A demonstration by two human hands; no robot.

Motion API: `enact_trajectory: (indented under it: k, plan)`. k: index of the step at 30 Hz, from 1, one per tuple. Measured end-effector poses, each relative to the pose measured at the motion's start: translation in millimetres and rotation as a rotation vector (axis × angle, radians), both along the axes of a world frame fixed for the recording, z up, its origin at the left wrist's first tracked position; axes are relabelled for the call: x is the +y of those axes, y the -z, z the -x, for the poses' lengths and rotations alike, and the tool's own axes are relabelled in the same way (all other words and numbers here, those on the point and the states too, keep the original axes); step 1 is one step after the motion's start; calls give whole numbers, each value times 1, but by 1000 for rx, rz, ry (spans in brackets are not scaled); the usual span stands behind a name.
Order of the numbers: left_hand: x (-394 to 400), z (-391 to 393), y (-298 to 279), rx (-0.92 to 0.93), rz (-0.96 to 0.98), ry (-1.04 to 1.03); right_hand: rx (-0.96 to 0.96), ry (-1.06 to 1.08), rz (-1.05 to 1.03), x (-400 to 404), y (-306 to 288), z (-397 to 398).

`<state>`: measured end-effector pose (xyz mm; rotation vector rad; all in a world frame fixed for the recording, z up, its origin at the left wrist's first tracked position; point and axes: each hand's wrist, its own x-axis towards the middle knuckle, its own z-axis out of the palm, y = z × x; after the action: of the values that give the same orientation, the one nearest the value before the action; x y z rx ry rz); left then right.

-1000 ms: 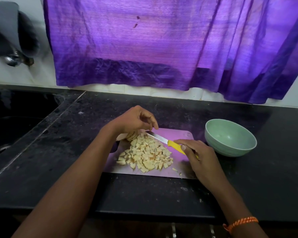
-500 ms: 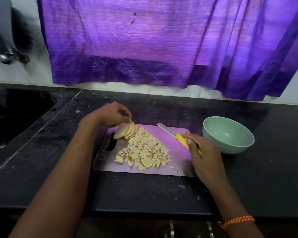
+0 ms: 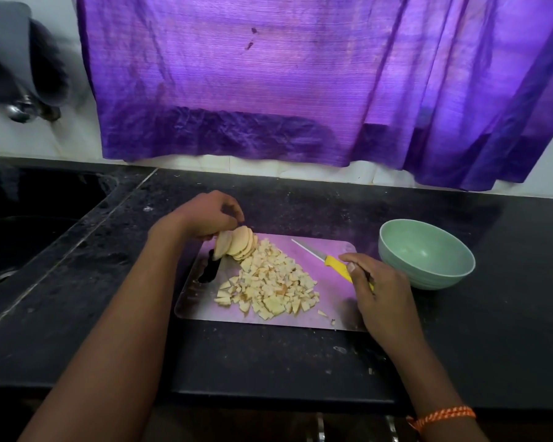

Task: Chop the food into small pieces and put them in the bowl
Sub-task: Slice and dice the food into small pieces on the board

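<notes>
Left hand point(image 3: 209, 215) fingers pinch fanned slices point(image 3: 237, 245) at cutting board point(image 3: 326, 320) far-left corner. Right hand point(image 3: 377, 288) fingers wrap knife point(image 3: 331, 261) handle, blade idle. Diced pile point(image 3: 268, 282) mid-board, bowl point(image 3: 425, 253) empty on tabletop. Step: mid-chop. Next: lay slices flat, dice.

The right hand point(image 3: 377, 291) is covering the knife's yellow handle point(image 3: 337, 266) end; the blurred tap point(image 3: 20, 106) and curtain point(image 3: 300, 84) are running off frame.
</notes>
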<state>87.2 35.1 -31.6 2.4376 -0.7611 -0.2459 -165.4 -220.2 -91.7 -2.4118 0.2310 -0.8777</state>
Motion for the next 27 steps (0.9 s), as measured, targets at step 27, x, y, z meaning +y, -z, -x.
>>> enact_trajectory:
  k: [27]
  plan:
    - [-89, 65, 28, -308, 177, 215, -81, 152, -36, -6, 0, 1]
